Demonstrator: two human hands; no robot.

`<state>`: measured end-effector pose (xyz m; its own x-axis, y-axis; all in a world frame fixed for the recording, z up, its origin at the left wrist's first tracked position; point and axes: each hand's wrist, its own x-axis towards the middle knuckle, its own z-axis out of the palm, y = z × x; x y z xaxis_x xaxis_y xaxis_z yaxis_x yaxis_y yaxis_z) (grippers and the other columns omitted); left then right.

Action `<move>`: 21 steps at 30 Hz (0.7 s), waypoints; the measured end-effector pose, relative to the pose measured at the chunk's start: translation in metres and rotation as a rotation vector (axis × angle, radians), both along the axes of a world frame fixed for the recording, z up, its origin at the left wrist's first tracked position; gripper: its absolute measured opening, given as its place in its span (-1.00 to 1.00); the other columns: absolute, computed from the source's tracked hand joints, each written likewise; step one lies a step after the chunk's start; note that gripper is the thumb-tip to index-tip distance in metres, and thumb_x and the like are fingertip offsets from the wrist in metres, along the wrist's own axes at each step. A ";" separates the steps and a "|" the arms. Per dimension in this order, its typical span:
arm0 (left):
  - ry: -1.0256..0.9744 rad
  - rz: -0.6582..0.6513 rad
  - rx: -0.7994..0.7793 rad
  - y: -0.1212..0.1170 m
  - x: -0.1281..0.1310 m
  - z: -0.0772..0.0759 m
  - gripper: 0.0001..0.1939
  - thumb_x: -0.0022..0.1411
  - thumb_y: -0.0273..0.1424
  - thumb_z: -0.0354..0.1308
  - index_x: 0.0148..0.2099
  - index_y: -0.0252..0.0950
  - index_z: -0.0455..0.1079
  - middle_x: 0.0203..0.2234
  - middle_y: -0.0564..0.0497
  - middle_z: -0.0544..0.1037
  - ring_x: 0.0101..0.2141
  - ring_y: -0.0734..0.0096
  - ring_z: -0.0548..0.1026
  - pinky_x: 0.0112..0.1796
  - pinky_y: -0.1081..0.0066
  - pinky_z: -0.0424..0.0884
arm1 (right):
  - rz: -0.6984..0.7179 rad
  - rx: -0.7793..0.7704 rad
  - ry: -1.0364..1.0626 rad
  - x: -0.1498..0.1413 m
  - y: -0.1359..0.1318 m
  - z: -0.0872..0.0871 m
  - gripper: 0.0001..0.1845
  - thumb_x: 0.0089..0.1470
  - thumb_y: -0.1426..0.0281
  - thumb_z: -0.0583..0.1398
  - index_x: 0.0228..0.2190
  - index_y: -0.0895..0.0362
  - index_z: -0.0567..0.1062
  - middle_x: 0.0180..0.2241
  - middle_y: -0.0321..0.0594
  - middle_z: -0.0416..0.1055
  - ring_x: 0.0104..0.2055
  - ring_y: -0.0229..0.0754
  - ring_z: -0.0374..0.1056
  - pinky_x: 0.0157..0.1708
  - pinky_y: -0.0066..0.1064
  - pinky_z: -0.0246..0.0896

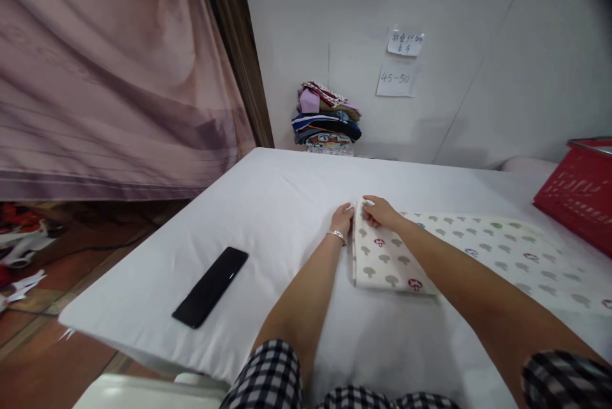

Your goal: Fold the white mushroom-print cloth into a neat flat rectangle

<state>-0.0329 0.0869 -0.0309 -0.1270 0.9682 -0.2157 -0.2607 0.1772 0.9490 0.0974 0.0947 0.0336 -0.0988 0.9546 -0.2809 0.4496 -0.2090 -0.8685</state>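
A white cloth (382,262) printed with grey mushroom shapes and a few red and blue ones lies on the white-covered table. Its left part is folded over into layers, and a flatter stretch runs off to the right. My left hand (342,220), with a bracelet at the wrist, holds the folded left edge near its far corner. Just to the right, my right hand (380,212) has its fingers curled on the far edge of the same folded part, pinching it. The fingertips are partly hidden by the cloth.
A black phone-like slab (210,287) lies on the table (268,205) at the left. A red basket (581,189) stands at the right edge. Folded fabrics (327,117) are stacked beyond the far edge, against the wall. A pink curtain (109,65) hangs at the left.
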 end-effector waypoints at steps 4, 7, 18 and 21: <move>-0.070 -0.018 -0.008 0.002 0.001 0.000 -0.53 0.07 -0.38 0.22 0.06 -0.33 0.34 -0.21 -0.11 0.57 -0.17 0.30 0.52 -0.10 0.32 0.39 | -0.015 0.053 0.067 0.004 0.002 -0.003 -0.78 0.07 0.46 0.14 -0.19 0.13 0.35 -0.68 -0.43 0.33 -0.73 -0.36 0.22 -0.77 -0.60 0.03; -0.108 -0.020 0.016 0.002 0.003 0.001 -0.51 0.05 -0.39 0.25 0.07 -0.32 0.33 -0.09 -0.15 0.53 -0.11 0.26 0.50 -0.07 0.30 0.38 | -0.010 0.100 0.125 0.007 0.002 -0.001 -0.87 0.07 0.45 0.15 -0.27 0.11 0.32 -0.66 -0.43 0.35 -0.73 -0.38 0.22 -0.77 -0.61 0.03; 0.027 -0.018 0.104 -0.006 0.003 0.014 -0.53 0.11 -0.46 0.22 0.10 -0.34 0.32 -0.08 -0.22 0.53 -0.13 0.29 0.51 -0.05 0.30 0.36 | 0.191 -0.041 -0.005 0.010 0.024 0.010 -0.49 0.10 0.48 0.13 0.10 0.16 0.25 -0.64 -0.37 0.42 -0.69 -0.32 0.30 -0.74 -0.59 0.06; 0.013 -0.028 0.105 -0.007 0.003 0.015 -0.53 0.12 -0.46 0.22 0.10 -0.33 0.31 -0.07 -0.22 0.52 -0.14 0.30 0.51 -0.07 0.31 0.37 | 0.254 -0.120 -0.043 0.011 0.030 0.014 -0.42 0.10 0.49 0.12 0.16 0.17 0.19 -0.63 -0.32 0.45 -0.68 -0.32 0.31 -0.74 -0.60 0.04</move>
